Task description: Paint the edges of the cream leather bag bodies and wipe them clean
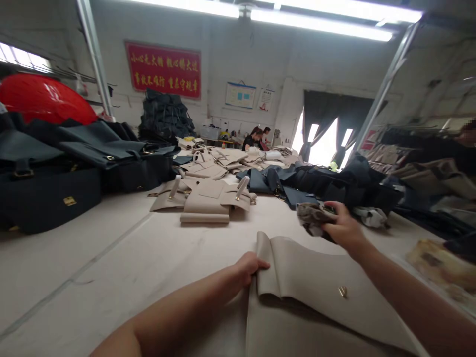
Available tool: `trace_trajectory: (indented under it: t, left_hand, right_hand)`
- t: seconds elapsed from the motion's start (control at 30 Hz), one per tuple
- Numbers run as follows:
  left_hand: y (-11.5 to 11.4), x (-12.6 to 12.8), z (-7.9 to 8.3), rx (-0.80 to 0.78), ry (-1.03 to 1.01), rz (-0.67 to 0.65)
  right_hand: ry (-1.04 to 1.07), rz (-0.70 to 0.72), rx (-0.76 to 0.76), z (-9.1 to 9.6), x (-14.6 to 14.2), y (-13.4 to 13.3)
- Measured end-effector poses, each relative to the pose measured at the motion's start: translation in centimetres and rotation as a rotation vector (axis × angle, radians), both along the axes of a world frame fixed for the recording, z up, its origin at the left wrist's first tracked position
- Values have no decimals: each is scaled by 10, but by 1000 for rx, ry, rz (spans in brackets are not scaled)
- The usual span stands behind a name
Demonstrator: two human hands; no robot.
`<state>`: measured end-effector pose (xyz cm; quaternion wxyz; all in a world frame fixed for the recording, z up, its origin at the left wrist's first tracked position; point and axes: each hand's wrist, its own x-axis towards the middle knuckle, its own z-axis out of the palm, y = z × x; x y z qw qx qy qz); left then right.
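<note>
A bright, white-walled workshop under strip lights.
Fluorescent tubes run along the ceiling. A red banner with yellow characters hangs on the back wall, near two small notice sheets. Dark curtains frame a glaring opening to the right. A slanted metal pole rises beyond the long pale surface, and two people sit far back.

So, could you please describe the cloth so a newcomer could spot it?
On the long table, find the nearest beige panel. Just beyond it the right hand grips a cloth: crumpled, mottled grey-brown, unlike the smooth navy pieces behind it.
</note>
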<state>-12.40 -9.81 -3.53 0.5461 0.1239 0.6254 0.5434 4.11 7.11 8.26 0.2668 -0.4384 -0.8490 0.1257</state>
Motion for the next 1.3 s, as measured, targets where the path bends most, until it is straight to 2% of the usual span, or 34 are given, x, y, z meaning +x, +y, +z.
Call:
trace_trajectory:
  t: [0.07,0.13,0.2,0.27,0.33,0.5,0.57,0.67,0.77,0.9,0.97,1.1,1.2,1.3]
  left_hand:
    - [1,1,-6,5,8,19]
    - [2,1,-9,18,8,36]
    - [4,0,-10,23,10,56]
    - [4,0,-9,19,19,66]
    - [3,0,-8,15,33,61]
    - [2,-1,-5,27,-7,64]
    - [2,-2,-4,21,-21,60]
    - [2,-2,-2,13,-37,57]
    - [1,-1,0,16,-51,55]
    - [0,-1,2,28,-55,54]
    - [0,-1,2,35,-53,52]
    - [2,-1,0,29,-60,51]
    - [2,-1,1,8,-69,59]
    - [3,0,2,11,-58,54]
  right_hand:
    - [-126,33,-12,-23,-55,-21]
    - [-263,62,-16,-55,-87,-38]
    - [-378,65,15,-83,-97,-44]
    - [-458,19,47,-97,-90,-36]
    - [-499,-73,75,-93,-71,-16]
    - [-463,-357,137,-53,7,36]
    - [-470,-428,136,-54,37,44]
    - [-543,-414,104,-73,67,49]
    - [-602,-389,113,-83,83,63]
    - [-575,-503,168,-65,88,92]
    - [-542,-482,181,-63,86,97]
    - [-534,-391,143,-85,90,90]
    - [-515,-536,98,-92,108,91]
    - [-444,-683,73,-83,120,97]
